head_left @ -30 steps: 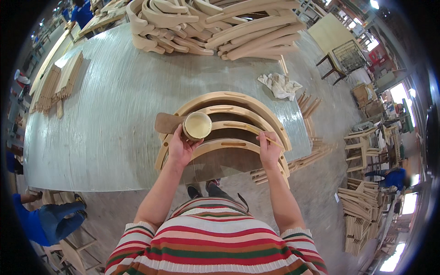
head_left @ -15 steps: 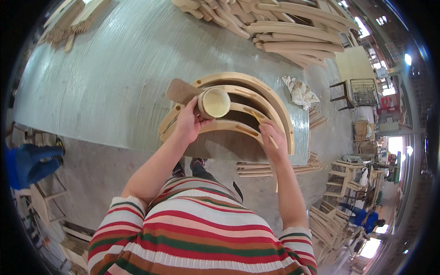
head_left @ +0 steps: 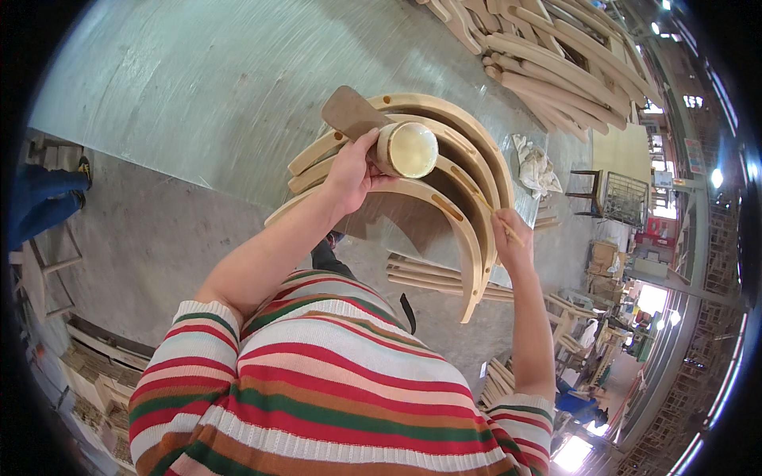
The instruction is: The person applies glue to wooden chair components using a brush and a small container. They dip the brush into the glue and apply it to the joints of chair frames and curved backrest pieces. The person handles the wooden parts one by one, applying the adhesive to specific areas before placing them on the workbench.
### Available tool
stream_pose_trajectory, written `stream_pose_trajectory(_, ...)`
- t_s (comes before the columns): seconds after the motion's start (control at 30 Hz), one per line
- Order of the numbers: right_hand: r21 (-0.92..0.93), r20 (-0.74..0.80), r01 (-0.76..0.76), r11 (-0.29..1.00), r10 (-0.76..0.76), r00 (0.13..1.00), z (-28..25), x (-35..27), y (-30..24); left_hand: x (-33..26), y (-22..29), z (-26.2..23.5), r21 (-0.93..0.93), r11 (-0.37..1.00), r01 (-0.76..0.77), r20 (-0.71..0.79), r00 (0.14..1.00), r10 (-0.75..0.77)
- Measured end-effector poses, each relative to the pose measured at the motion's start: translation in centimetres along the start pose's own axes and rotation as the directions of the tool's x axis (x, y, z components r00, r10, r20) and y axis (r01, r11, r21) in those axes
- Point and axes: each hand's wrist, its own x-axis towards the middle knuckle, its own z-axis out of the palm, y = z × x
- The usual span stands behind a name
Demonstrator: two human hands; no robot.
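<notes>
My left hand is closed around the side of a cup filled with a pale cream liquid. Beside the cup, a flat brown paddle-shaped piece reaches over the arcs; whether it is joined to the cup I cannot tell. In my right hand is a thin wooden stick, pinched, its tip close to the right side of the curved parts. Below both hands several curved wooden parts stand nested in arcs, with slots and round holes in their upper faces. The front arc overhangs the table edge.
The curved parts rest on a grey-green table. A crumpled white cloth lies to their right. Piled wooden pieces occupy the far right. More wooden strips lie below the table edge. A person's blue-clad legs show at left.
My right hand with the stick has shifted rightward along the curved parts. The view has turned, and the cup in my left hand appears farther up and right.
</notes>
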Motion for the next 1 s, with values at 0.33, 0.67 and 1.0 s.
stream_pose_trajectory(0.33,0.459,-0.135,-0.242,0.855,0.336,0.932,3.6,2.0,-2.3,-0.9,0.4,0.0,-0.006,1.0,0.009,-0.013,1.0,-0.009)
stream_pose_trajectory(0.67,0.299,-0.354,-0.046,0.953,0.155,0.922,5.7,1.9,-4.1,-0.6,-0.3,0.3,0.0,0.999,0.035,-0.015,0.999,-0.035)
stream_pose_trajectory(1.0,0.362,-0.334,-0.294,0.885,0.417,0.845,4.2,-0.8,-0.2,-0.2,-0.4,-0.2,0.026,0.998,0.049,-0.024,0.999,-0.049)
